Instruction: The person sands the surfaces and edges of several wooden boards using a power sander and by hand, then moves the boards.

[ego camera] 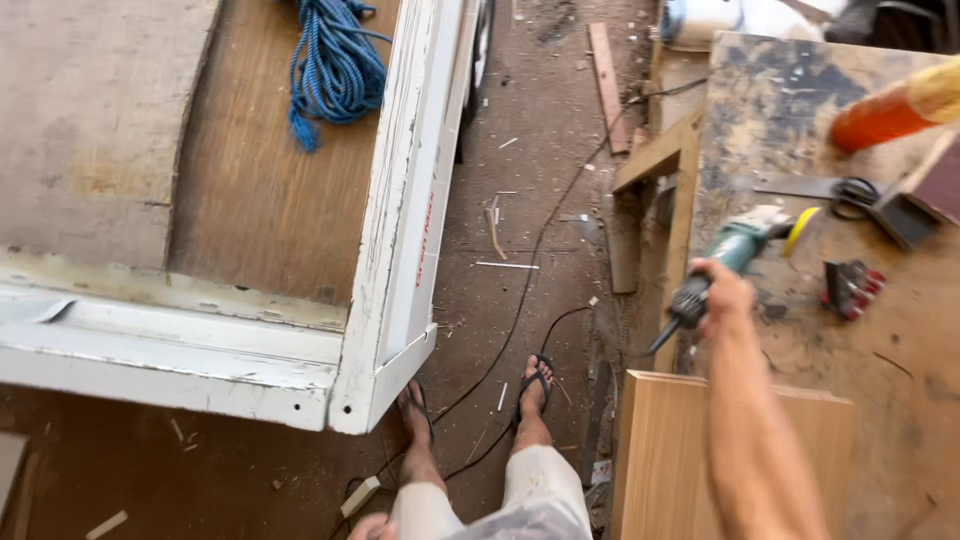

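My right hand [727,297] reaches out over the workbench [900,350] and is closed around the rear handle of a green angle grinder [737,247] with a yellow disc, which lies on the bench top. The grinder's black cable [530,275] trails down across the dirt floor between my feet. My left hand [368,526] shows only as knuckles at the bottom edge, beside my leg; whether it holds anything is hidden.
A white trailer bed [400,250] with wooden boards and a coiled blue rope [335,65] fills the left. On the bench lie a light wooden panel [665,450], scissors [850,195], a red-black tool [850,288] and an orange tube [890,112]. Wood scraps litter the floor.
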